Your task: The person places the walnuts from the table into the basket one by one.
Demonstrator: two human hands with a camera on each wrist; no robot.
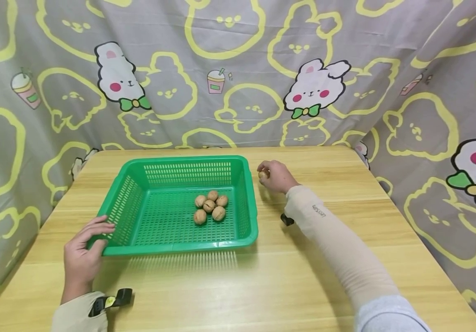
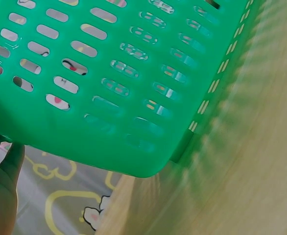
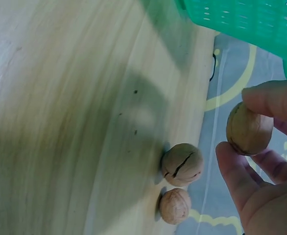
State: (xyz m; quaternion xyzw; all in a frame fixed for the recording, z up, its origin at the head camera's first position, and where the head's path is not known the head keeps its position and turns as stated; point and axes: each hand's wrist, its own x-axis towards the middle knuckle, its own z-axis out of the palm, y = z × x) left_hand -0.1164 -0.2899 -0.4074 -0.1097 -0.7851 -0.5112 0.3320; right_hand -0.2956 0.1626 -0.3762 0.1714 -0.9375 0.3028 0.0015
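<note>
A green plastic basket [image 1: 179, 249] with slotted sides stands on the table, and several walnuts [image 1: 219, 213] lie grouped in its right half. My left hand [image 1: 82, 258] holds the basket's near left corner, fingers over the rim and thumb at the front edge. To the right of the basket, my right hand [image 1: 278, 177] pinches a walnut [image 3: 250, 129] between thumb and fingertips, off the table in the right wrist view. Two more walnuts, a cracked one [image 3: 182, 164] and a smaller one [image 3: 175, 206], rest on the table near that hand; the head view hides them.
The wooden table [image 1: 296, 286] runs back to a patterned grey curtain [image 1: 238, 115], which also closes both sides. Small dark specks [image 3: 135, 91] dot the tabletop near the right hand. A black wrist strap [image 1: 111, 302] sits on the left sleeve.
</note>
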